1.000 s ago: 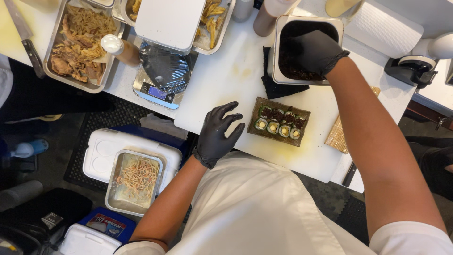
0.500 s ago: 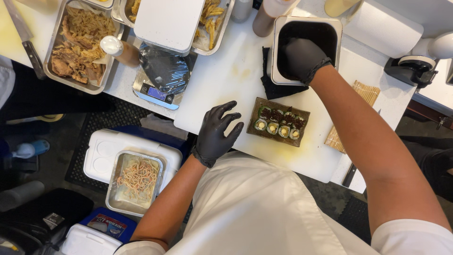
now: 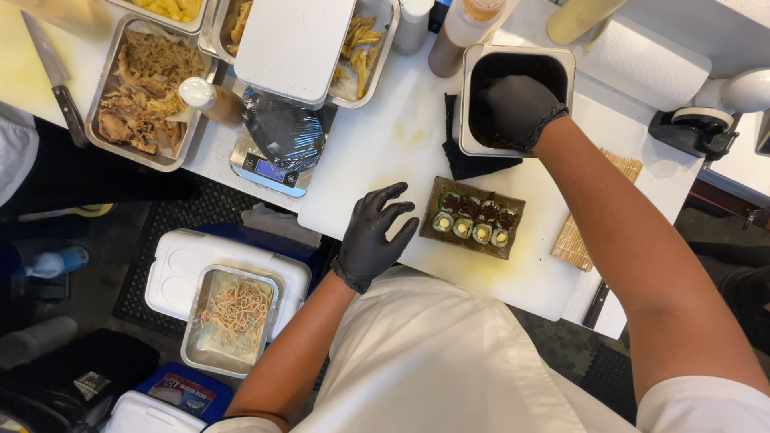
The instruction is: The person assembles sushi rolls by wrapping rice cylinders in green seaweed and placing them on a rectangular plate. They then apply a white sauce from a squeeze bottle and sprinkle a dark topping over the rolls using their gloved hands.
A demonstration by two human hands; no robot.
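Observation:
My right hand (image 3: 515,111), in a black glove, reaches down into a square metal container (image 3: 475,104) with a dark inside; its fingertips are hidden, so any hold is unclear. My left hand (image 3: 374,234), also black-gloved, hovers with fingers spread just left of a dark rectangular plate (image 3: 474,217) that carries two rows of sushi pieces with dark topping. The plate rests on a white cutting board (image 3: 401,160).
A digital scale (image 3: 277,152) wrapped in film sits left of the board. Metal trays of shredded meat (image 3: 144,92) and fried strips (image 3: 365,44) line the counter's far side. A bamboo mat (image 3: 581,224) lies at the right. Below the counter, a tray of crispy noodles (image 3: 233,317) rests on a white cooler.
My right hand has sunk deeper into the metal container. My left hand has stayed beside the plate.

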